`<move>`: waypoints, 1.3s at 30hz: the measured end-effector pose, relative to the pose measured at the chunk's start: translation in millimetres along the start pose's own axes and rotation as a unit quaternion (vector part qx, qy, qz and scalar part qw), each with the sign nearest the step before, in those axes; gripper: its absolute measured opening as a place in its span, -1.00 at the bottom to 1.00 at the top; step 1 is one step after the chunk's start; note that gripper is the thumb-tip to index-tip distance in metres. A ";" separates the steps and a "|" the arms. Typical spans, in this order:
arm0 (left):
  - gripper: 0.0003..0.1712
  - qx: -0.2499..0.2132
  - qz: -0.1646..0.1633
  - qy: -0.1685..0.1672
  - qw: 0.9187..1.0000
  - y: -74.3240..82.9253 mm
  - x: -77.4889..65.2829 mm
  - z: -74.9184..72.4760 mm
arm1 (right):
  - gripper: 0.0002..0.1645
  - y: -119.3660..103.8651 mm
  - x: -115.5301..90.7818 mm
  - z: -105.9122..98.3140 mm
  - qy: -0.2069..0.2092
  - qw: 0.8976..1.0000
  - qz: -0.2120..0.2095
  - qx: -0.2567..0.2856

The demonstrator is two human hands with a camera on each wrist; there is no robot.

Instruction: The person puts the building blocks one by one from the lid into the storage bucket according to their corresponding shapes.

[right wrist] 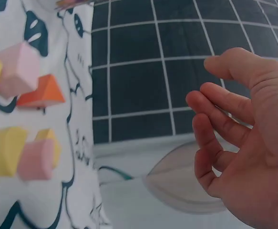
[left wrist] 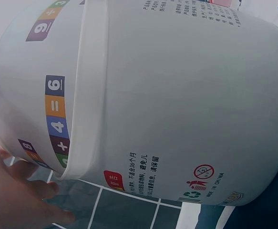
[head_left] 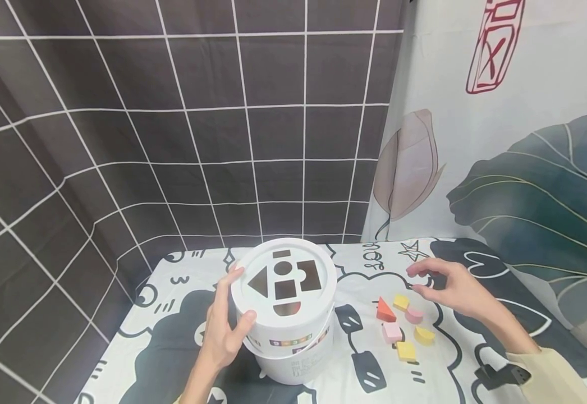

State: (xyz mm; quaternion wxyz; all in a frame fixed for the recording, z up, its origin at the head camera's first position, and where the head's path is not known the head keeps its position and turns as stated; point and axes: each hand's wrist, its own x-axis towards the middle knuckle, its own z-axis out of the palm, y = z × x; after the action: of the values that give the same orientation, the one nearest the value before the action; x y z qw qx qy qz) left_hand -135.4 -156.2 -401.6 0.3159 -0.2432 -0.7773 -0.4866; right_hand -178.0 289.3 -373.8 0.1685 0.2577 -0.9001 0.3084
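A white shape-sorter bucket (head_left: 293,350) stands upright on the patterned cloth, its lid (head_left: 248,303) cut with shaped holes, among them a triangle, a circle and a square. My left hand (head_left: 225,331) holds the bucket at its left side, thumb and forefinger at the lid's rim; in the left wrist view, part of this hand shows beside the printed wall. Over the cloth at right hovers my right hand (head_left: 452,286), fingers loosely bent, with nothing in it. Near it lie a red-orange triangular block (head_left: 385,310), pink blocks (head_left: 391,333) and yellow blocks (head_left: 406,352).
The white cloth (head_left: 344,387) with dark cartoon drawings covers the surface. Behind it hangs a dark gridded curtain (head_left: 273,134), and at right a pale one (head_left: 435,67) with leaf and flower prints. A thin handle (head_left: 319,339) loops down the bucket's front.
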 end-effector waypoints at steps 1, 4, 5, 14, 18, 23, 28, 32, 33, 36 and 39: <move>-0.17 0.000 0.000 0.000 1.000 0.0 -0.1 0.0 | -0.62 2.3 -3.3 0.0 0.002 1.000 0.003 0.000; -0.17 0.002 0.000 0.000 1.000 0.0 -0.5 0.0 | -0.61 9.0 -11.6 -0.5 0.009 1.000 0.020 -0.004; -0.17 0.003 0.000 0.001 1.000 -0.1 -0.6 0.0 | -0.61 11.3 -13.7 -0.8 0.011 1.000 0.028 -0.004; -0.17 0.000 0.006 0.000 1.000 0.0 0.0 0.7 | -0.63 26.1 -32.3 -2.5 0.018 0.997 0.073 -0.018; -0.17 0.002 0.006 0.001 1.000 -0.3 -0.2 0.4 | -0.63 30.2 -39.4 -1.8 0.006 0.995 0.098 -0.024; -0.17 0.004 0.006 0.001 1.000 -0.7 0.0 -0.2 | -0.64 36.2 -45.6 1.2 -0.009 0.992 0.122 -0.023; -0.17 0.002 0.001 -0.002 1.000 -0.1 0.0 -0.2 | -0.63 41.7 -51.8 8.4 -0.024 0.989 0.142 -0.014; -0.17 0.001 0.000 -0.001 1.000 0.3 -0.3 0.1 | -0.62 45.7 -54.5 14.1 -0.036 0.987 0.155 -0.009; -0.17 -0.001 0.000 -0.002 1.000 0.3 -0.2 0.2 | -0.62 46.2 -55.1 15.4 -0.039 0.986 0.160 -0.006; -0.16 -0.004 -0.001 -0.004 1.000 0.2 -0.2 0.5 | -0.64 49.3 -56.9 19.8 -0.049 0.984 0.171 0.001; -0.16 -0.005 0.005 -0.004 1.000 -0.2 0.0 0.4 | -0.64 51.4 -59.1 24.9 -0.052 0.983 0.173 0.013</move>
State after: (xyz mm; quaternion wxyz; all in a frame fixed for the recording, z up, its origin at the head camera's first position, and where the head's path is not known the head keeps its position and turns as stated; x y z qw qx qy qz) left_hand -135.7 -156.0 -401.9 0.3143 -0.2500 -0.7751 -0.4878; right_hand -162.9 329.3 -443.9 0.0619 0.1159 -0.9345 0.3308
